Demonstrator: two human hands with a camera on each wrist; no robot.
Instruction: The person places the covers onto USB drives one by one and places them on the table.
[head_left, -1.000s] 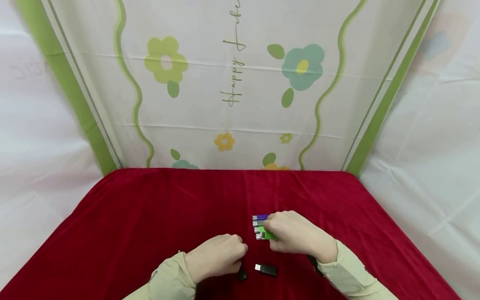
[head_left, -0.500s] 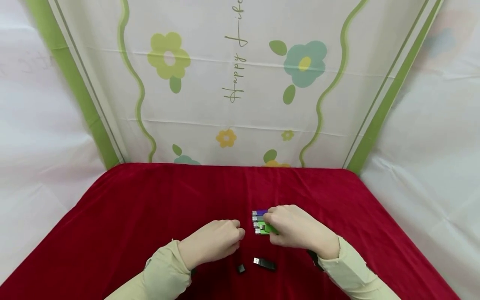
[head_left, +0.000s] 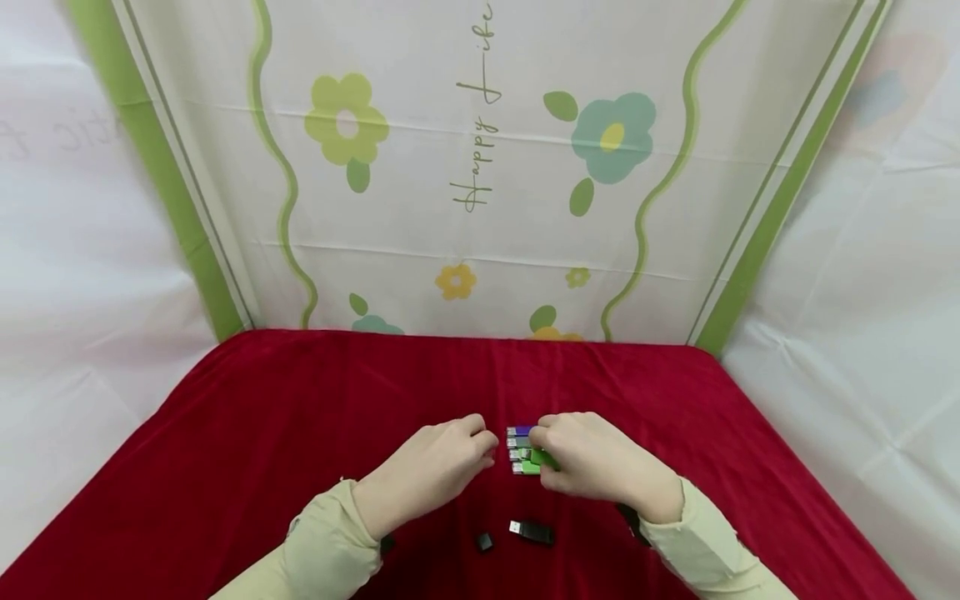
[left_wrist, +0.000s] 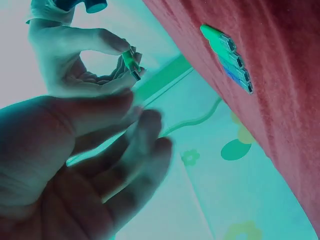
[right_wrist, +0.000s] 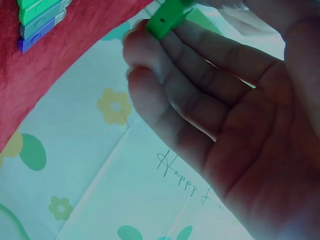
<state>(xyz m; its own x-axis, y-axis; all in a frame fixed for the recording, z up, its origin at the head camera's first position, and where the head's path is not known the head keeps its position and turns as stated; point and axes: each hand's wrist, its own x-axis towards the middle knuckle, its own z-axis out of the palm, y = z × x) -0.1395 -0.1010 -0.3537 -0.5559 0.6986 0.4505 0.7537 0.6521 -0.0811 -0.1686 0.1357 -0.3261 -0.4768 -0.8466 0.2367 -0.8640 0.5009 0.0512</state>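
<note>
My right hand [head_left: 600, 458] pinches a green USB flash drive [right_wrist: 167, 20] between thumb and fingers, its metal plug pointing left in the head view. That drive is held above a row of several USB flash drives [left_wrist: 227, 57], purple, grey and green, lying side by side on the red cloth. Just left of the row is my left hand [head_left: 431, 467], raised, with its fingers loosely bent and nothing seen between them in the left wrist view. A black USB flash drive [head_left: 532, 532] lies nearer to me, plug bared, with a small black cap [head_left: 484, 542] to its left.
Red velvety cloth [head_left: 337, 400] covers the table. A white curtain [head_left: 420, 167] with printed flowers hangs behind its far edge, and pale sheets [head_left: 847, 317] hang at both sides.
My left hand has moved away from the black cap, up and forward toward the right hand, leaving the cap on the cloth. The right hand stays nearly in place with the green flash drive.
</note>
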